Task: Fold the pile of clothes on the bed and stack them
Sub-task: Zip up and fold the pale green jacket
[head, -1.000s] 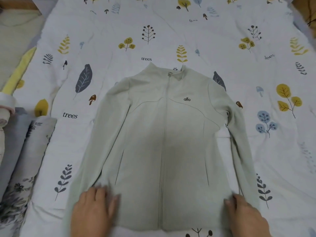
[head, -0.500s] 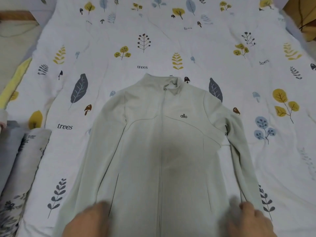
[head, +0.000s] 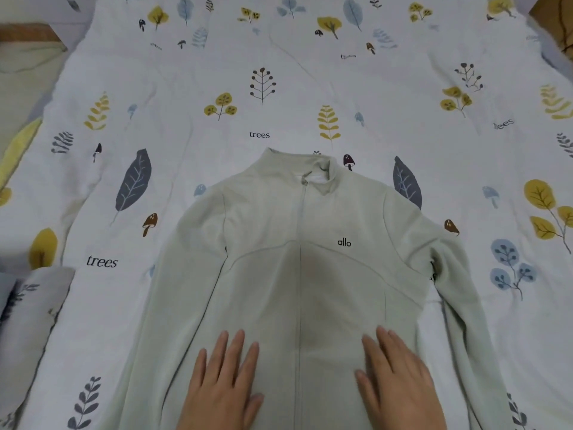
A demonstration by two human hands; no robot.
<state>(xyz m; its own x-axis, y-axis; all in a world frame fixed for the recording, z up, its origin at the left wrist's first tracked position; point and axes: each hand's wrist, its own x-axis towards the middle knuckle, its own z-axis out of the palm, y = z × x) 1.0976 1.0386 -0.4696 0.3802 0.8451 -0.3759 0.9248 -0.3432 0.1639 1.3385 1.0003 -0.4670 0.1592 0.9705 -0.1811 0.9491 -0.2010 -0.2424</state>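
- The pale green jacket (head: 304,274) lies flat, front up, at the frame's centre on the bed (head: 403,88).
- The left hand (head: 223,386) and right hand (head: 397,380), fingers spread, press its lower front either side of the zip.

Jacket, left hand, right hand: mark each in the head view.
Jacket (head: 310,218): head view, chest panel.
Left hand (head: 224,386): head view, back of hand.
Right hand (head: 397,380): head view, back of hand.
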